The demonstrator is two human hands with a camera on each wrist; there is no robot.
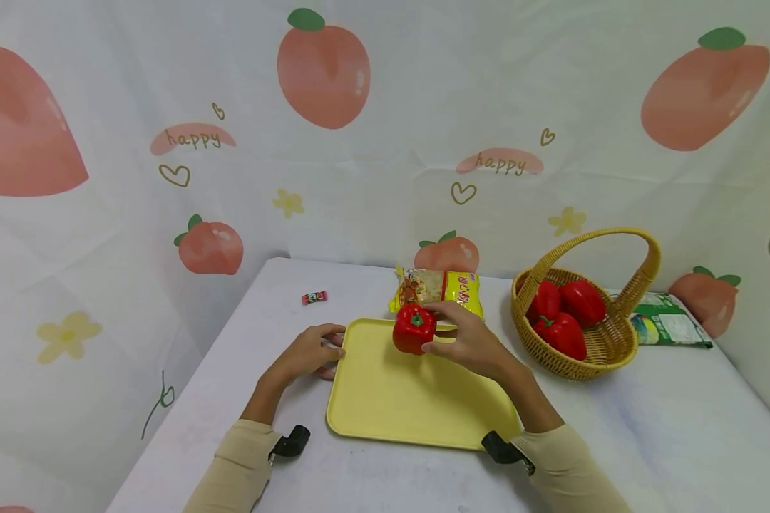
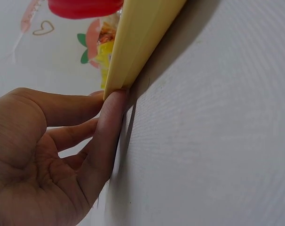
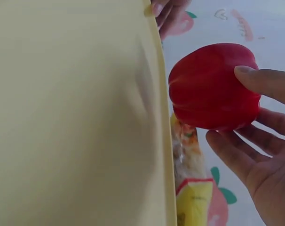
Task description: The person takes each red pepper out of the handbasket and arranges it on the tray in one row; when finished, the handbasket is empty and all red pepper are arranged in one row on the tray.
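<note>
My right hand (image 1: 465,340) grips a red bell pepper (image 1: 413,329) with a green stem, thumb on one side and fingers on the other. The right wrist view shows the pepper (image 3: 213,87) above the surface of a yellow rectangular tray (image 1: 417,399). At the tray's left edge, my left hand (image 1: 309,352) pinches the rim between thumb and fingers. Close up in the left wrist view, the tray rim (image 2: 128,52) sits between the fingertips of that hand (image 2: 53,155). Nothing lies on the visible part of the tray.
A yellow wicker basket (image 1: 520,313) with a tall handle holds several red bell peppers (image 1: 561,335) on the right. Behind the tray lies a yellow food packet (image 1: 462,288). A small wrapped snack (image 1: 314,297) lies back left, and a green packet (image 1: 670,320) beyond the basket.
</note>
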